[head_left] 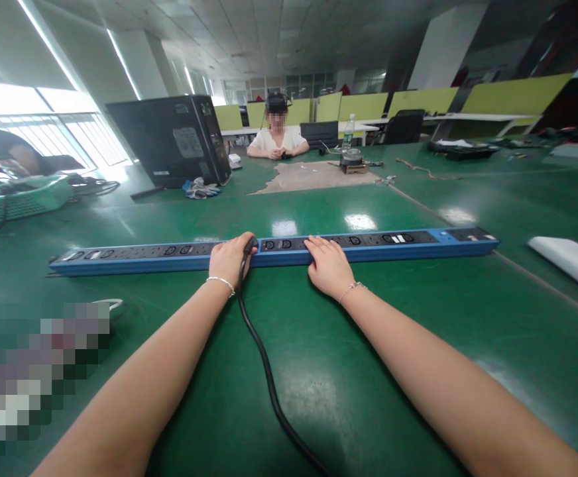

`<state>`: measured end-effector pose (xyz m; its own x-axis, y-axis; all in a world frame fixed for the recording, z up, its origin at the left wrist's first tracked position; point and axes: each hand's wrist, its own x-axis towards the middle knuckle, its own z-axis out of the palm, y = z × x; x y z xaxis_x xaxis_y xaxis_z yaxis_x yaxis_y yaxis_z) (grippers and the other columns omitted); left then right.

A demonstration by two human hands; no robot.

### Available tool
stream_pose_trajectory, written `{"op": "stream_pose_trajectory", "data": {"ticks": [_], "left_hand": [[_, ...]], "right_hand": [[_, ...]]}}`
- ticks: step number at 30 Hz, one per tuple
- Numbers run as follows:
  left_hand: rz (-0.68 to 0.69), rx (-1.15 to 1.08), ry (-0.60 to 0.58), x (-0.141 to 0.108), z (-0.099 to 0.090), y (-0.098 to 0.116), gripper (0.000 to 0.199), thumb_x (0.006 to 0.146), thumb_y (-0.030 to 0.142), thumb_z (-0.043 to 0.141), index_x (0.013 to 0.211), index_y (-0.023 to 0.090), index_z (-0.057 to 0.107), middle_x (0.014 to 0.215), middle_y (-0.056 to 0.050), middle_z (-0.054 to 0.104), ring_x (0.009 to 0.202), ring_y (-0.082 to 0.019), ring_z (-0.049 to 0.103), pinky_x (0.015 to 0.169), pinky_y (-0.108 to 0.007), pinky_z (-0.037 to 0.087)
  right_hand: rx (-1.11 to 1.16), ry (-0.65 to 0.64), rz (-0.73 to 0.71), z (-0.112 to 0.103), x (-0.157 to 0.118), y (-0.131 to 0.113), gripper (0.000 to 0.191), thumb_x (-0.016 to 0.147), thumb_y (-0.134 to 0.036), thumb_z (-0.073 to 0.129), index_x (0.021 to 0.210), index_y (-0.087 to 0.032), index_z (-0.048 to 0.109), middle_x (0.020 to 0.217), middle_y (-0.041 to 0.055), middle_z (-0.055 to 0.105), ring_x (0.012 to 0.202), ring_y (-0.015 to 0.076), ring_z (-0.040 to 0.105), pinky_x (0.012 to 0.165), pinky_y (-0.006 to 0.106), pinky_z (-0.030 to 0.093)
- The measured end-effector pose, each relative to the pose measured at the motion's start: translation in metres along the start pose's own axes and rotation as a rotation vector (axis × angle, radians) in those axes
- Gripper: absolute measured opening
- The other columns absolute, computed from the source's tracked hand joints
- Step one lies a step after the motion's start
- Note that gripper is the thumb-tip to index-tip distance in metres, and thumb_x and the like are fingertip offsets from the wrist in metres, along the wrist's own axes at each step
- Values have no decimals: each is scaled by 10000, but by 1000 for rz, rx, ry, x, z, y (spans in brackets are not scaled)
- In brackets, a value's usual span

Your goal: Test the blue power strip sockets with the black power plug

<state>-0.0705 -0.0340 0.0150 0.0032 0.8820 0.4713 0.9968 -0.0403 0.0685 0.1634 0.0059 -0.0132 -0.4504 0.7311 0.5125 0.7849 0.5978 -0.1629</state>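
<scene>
A long blue power strip (378, 252) with a black socket face lies across the green table in front of me. My left hand (229, 260) is closed around the black plug (252, 244) of a power cord, against the strip just left of its middle. Whether the plug is fully seated is hidden by my fingers. From it the thick black cord (269, 377) runs down toward the table's near edge. My right hand (329, 265) grips the strip right of the middle, fingers over the top and thumb at the front side.
At the right lies a white oblong object (570, 264). A blurred-out item (40, 371) is at the near left. Farther back are a black computer case (170, 139), gloves (201, 189), a green basket (25, 199), a bottle (349, 132) and a seated person (278, 139).
</scene>
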Motion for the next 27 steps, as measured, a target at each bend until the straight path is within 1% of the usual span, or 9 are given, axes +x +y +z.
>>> {"op": "stream_pose_trajectory", "data": {"ticks": [4, 8, 11, 13, 14, 17, 20, 23, 27], "left_hand": [[-79, -56, 40, -1, 8, 4, 328, 867, 429, 438, 1134, 260, 524, 999, -54, 682, 971, -236, 614, 859, -374, 400], [-150, -203, 121, 3, 18, 6, 290, 854, 379, 485, 1105, 249, 547, 988, -34, 681, 978, -214, 604, 950, -389, 350], [-213, -340, 310, 6, 15, -3, 322, 866, 392, 455, 1117, 210, 540, 1040, -53, 656, 963, -197, 598, 897, -326, 402], [-279, -371, 411, 4, 9, -18, 353, 867, 413, 440, 1130, 198, 536, 1053, -60, 644, 931, -194, 601, 842, -297, 432], [-304, -358, 409, 2, 5, -29, 360, 857, 420, 454, 1129, 202, 542, 1043, -57, 646, 918, -199, 604, 832, -296, 435], [-396, -294, 292, -7, -6, -65, 359, 831, 406, 487, 1141, 235, 551, 1019, -49, 659, 907, -219, 617, 815, -313, 440], [-451, -245, 198, -16, -13, -94, 342, 829, 383, 481, 1139, 258, 551, 1087, -52, 650, 993, -243, 602, 875, -359, 415], [-427, -222, 118, -18, -14, -104, 324, 839, 391, 460, 1135, 289, 545, 1149, -36, 635, 1079, -252, 567, 982, -434, 326], [-362, -182, 56, -17, -8, -103, 313, 848, 387, 441, 1130, 302, 548, 1195, -28, 619, 1147, -260, 524, 1061, -514, 159]], "right_hand": [[-18, -4, -3, 1, 0, 0, 514, 762, -121, 434, 1271, -106, 501, 1358, 95, 480, 1272, 214, 391, 1089, 421, 248], [-36, 6, -22, 2, -1, 2, 511, 763, -115, 424, 1268, -115, 505, 1354, 78, 486, 1265, 201, 401, 1089, 403, 252], [-50, 15, -37, 2, 0, 4, 510, 762, -115, 420, 1264, -117, 510, 1351, 71, 490, 1259, 200, 408, 1084, 394, 262], [-54, 14, -46, 2, 0, 5, 506, 763, -114, 418, 1260, -118, 514, 1348, 69, 494, 1258, 199, 410, 1082, 391, 267], [-54, 12, -49, 2, 0, 5, 505, 764, -114, 418, 1259, -119, 515, 1346, 69, 496, 1258, 198, 411, 1081, 390, 269], [-53, 5, -53, 1, 0, 5, 505, 764, -114, 424, 1261, -120, 513, 1348, 73, 494, 1258, 198, 411, 1078, 393, 278], [-56, 6, -51, 1, 0, 5, 507, 765, -117, 426, 1264, -120, 510, 1351, 74, 490, 1258, 203, 412, 1076, 401, 282], [-58, 7, -52, 1, 0, 5, 508, 765, -118, 422, 1266, -118, 509, 1350, 71, 491, 1257, 205, 415, 1078, 399, 281], [-54, 3, -52, 1, 0, 5, 507, 766, -115, 420, 1265, -116, 512, 1348, 76, 493, 1259, 205, 414, 1079, 401, 281]]}}
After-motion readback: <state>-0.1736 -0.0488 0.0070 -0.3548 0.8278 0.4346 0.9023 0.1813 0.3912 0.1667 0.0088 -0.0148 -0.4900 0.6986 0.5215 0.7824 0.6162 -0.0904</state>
